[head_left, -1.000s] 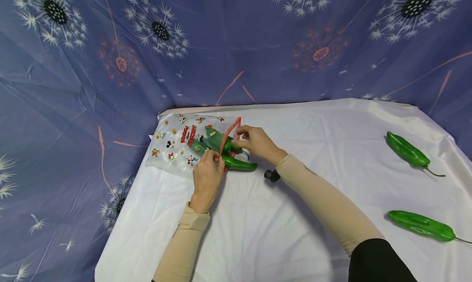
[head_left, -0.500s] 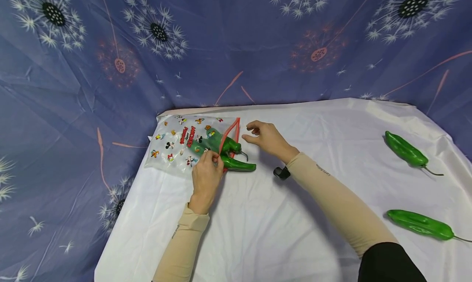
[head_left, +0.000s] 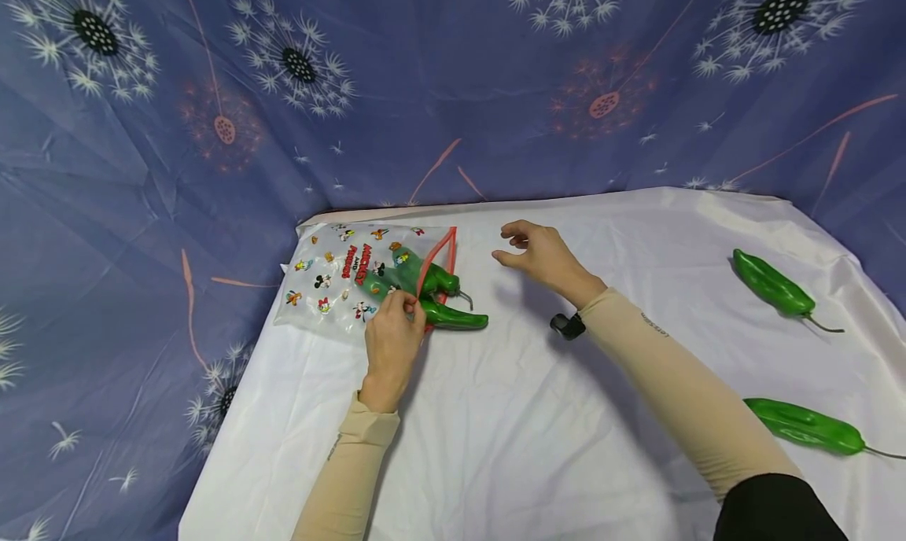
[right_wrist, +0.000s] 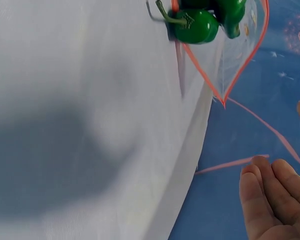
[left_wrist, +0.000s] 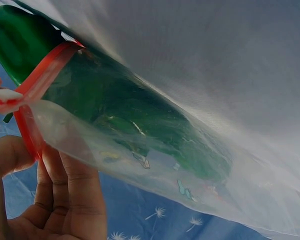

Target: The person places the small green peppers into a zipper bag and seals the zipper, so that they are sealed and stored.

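A clear zip bag printed with cartoon figures lies on the white cloth, its red-edged mouth facing right and parted. My left hand pinches the near edge of that mouth between thumb and fingers, as the left wrist view also shows. Green peppers sit inside; one pepper sticks out of the mouth past my fingertips, and another pepper shows its stem end at the opening. To the right of the bag, above the cloth, my right hand holds nothing, thumb and fingers apart.
Two more green peppers lie at the right of the table: one pepper farther back, the other pepper nearer, partly behind my right sleeve. A blue dandelion-print curtain hangs behind the white tablecloth.
My right hand has let go of the pepper at the bag's mouth and moved away to the right, its fingers spreading. My left hand keeps its pinch on the bag's edge.
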`<state>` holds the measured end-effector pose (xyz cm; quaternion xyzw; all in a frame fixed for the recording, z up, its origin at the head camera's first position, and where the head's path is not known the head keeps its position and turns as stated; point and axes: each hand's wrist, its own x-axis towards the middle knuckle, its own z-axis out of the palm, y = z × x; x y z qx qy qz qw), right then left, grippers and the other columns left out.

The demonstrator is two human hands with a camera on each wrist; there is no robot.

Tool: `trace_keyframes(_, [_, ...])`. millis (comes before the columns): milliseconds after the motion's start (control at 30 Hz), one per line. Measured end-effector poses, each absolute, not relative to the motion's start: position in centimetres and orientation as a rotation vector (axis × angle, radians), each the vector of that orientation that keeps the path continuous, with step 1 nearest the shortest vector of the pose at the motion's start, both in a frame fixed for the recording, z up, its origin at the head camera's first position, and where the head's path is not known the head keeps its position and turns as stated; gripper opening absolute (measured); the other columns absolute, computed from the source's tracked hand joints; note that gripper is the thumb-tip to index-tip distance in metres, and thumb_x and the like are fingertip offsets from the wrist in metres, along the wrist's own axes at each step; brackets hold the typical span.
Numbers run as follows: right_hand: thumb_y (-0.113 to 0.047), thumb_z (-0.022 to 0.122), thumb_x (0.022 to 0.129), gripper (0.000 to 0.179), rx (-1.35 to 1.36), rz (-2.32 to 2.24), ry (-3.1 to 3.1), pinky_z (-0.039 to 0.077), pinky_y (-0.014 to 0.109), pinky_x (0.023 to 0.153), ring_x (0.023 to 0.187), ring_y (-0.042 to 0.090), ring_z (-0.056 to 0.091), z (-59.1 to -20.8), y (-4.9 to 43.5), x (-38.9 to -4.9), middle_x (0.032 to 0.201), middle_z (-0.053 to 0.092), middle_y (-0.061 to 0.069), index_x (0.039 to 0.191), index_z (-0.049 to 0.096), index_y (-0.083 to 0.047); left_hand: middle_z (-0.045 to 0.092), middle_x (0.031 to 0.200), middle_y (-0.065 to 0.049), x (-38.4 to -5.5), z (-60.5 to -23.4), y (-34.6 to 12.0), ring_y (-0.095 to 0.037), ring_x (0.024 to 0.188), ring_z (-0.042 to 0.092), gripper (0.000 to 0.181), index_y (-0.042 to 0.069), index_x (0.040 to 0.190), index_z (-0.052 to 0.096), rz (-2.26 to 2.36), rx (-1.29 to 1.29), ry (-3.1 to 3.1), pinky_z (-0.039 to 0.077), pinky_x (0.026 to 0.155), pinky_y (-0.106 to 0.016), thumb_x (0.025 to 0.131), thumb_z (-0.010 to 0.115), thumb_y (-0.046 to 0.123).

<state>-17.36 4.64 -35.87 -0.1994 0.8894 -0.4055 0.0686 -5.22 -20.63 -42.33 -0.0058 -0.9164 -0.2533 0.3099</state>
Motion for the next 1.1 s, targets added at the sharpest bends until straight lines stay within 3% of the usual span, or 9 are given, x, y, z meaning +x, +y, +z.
trace_keyframes(1100, [-0.041,0.072,0.097,0.059,-0.359,-1.331,2.767,0.046,0.047,0.106,0.129,0.034,0.059,-34.1,14.5,-15.6,0.141,0.061,0.013,0.143,0.058,-0.007,0.068,0.077,-0.009,-5.2,-42.3,-20.4,-0.029,0.057,0.064,0.004,0.0,0.085,0.069,-0.668,-0.014,-2.392,0.052,0.05,-0.045,0.087,0.072,0.0])
